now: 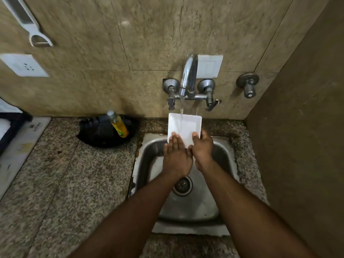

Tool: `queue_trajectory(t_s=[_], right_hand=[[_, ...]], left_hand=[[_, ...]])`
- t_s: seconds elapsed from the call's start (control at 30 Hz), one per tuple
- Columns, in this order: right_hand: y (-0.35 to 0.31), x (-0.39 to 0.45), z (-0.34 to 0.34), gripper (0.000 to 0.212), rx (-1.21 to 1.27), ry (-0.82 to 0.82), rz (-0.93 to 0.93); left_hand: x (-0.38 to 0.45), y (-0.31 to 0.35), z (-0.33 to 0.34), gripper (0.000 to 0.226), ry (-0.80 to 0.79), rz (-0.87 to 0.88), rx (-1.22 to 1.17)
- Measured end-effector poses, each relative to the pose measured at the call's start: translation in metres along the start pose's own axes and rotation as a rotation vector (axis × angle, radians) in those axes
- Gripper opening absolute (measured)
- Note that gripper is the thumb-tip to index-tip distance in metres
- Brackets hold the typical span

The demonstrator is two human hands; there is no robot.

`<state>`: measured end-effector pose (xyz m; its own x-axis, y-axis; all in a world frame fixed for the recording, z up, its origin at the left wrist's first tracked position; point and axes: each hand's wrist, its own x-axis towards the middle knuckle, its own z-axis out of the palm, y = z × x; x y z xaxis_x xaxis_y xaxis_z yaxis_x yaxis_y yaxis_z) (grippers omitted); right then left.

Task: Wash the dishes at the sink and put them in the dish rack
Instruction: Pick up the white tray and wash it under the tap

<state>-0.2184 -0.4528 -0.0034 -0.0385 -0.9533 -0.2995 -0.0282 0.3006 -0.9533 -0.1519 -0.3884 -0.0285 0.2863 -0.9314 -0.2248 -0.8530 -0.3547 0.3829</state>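
Observation:
A white square plate (pixel 184 125) is held tilted over the steel sink (pixel 149 151), under the chrome tap (pixel 189 75). Water runs from the spout onto the plate's upper part. My right hand (pixel 202 148) grips the plate's lower right corner, thumb on its face. My left hand (pixel 176 155) lies flat with fingers spread on the plate's lower left part. The sink basin below shows its drain (pixel 182 186) and holds no other dishes that I can see.
A black tray (pixel 93 135) with a bottle of yellow dish liquid (pixel 119 124) sits on the granite counter left of the sink. A stove edge (pixel 16 144) is at far left. A brown side wall stands close on the right. Wall valve (pixel 248 84) right of the tap.

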Motion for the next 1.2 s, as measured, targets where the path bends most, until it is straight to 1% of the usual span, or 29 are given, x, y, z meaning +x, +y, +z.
queue_trajectory(t_s=[0.1, 0.2, 0.3, 0.37, 0.4, 0.43, 0.47, 0.53, 0.57, 0.7, 0.73, 0.8, 0.83, 0.9, 0.97, 1.03, 1.07, 1.13, 1.2], right_hand=[[0.006, -0.01, 0.001, 0.022, 0.045, 0.032, 0.03], [0.01, -0.015, 0.003, 0.02, 0.105, 0.025, 0.064], [0.011, -0.014, 0.002, 0.017, 0.116, 0.024, 0.111], [0.009, -0.009, 0.002, 0.016, 0.095, 0.011, 0.113], [0.006, -0.008, 0.0, 0.016, 0.068, -0.003, 0.114], [0.003, -0.007, -0.002, 0.015, 0.051, -0.027, 0.126], [-0.002, -0.005, -0.005, 0.015, 0.044, -0.062, 0.155], [-0.011, -0.002, -0.009, 0.014, 0.034, -0.148, 0.222], [-0.015, 0.001, -0.009, 0.018, 0.006, -0.189, 0.236], [-0.023, 0.01, 0.004, 0.034, -0.118, -0.309, 0.211], [-0.024, 0.011, 0.009, 0.036, -0.133, -0.338, 0.217], [-0.027, 0.015, 0.019, 0.031, -0.129, -0.308, 0.223], [-0.031, 0.016, 0.022, 0.026, -0.125, -0.253, 0.22], [-0.037, 0.019, 0.023, 0.023, -0.147, -0.158, 0.204], [-0.042, 0.019, 0.023, 0.024, -0.234, -0.13, 0.131], [-0.046, 0.015, 0.022, 0.031, -0.36, -0.132, 0.001], [-0.048, 0.011, 0.019, 0.035, -0.449, -0.133, -0.097], [-0.05, -0.001, 0.01, 0.034, -0.672, -0.153, -0.335], [-0.049, -0.015, 0.003, 0.036, -0.933, -0.204, -0.554]], left_hand=[[0.009, -0.008, -0.003, 0.077, 0.029, -0.025, -0.026], [0.015, -0.011, -0.005, 0.082, 0.057, -0.133, -0.115], [0.015, -0.007, -0.015, 0.084, 0.075, -0.107, -0.204], [0.024, -0.018, -0.022, 0.083, 0.128, -0.153, -0.304], [0.031, -0.026, -0.028, 0.078, 0.163, -0.211, -0.385], [0.038, -0.036, -0.037, 0.069, 0.187, -0.276, -0.514], [0.042, -0.044, -0.045, 0.056, 0.196, -0.322, -0.704], [0.04, -0.053, -0.058, 0.037, 0.172, -0.367, -1.058], [0.036, -0.056, -0.064, 0.033, 0.177, -0.375, -1.129], [0.025, -0.06, -0.067, 0.03, 0.329, -0.362, -1.149], [0.022, -0.058, -0.066, 0.027, 0.347, -0.377, -1.146], [0.015, -0.052, -0.068, 0.016, 0.312, -0.402, -1.146], [0.012, -0.049, -0.069, 0.015, 0.267, -0.401, -1.147], [0.01, -0.047, -0.07, 0.019, 0.156, -0.405, -1.149], [0.014, -0.054, -0.065, 0.025, 0.054, -0.419, -1.118], [0.018, -0.055, -0.061, 0.032, -0.016, -0.428, -1.094], [0.021, -0.052, -0.061, 0.038, -0.044, -0.435, -1.098], [0.023, -0.042, -0.063, 0.055, -0.1, -0.45, -1.136], [0.023, -0.028, -0.071, 0.061, -0.15, -0.457, -1.312]])
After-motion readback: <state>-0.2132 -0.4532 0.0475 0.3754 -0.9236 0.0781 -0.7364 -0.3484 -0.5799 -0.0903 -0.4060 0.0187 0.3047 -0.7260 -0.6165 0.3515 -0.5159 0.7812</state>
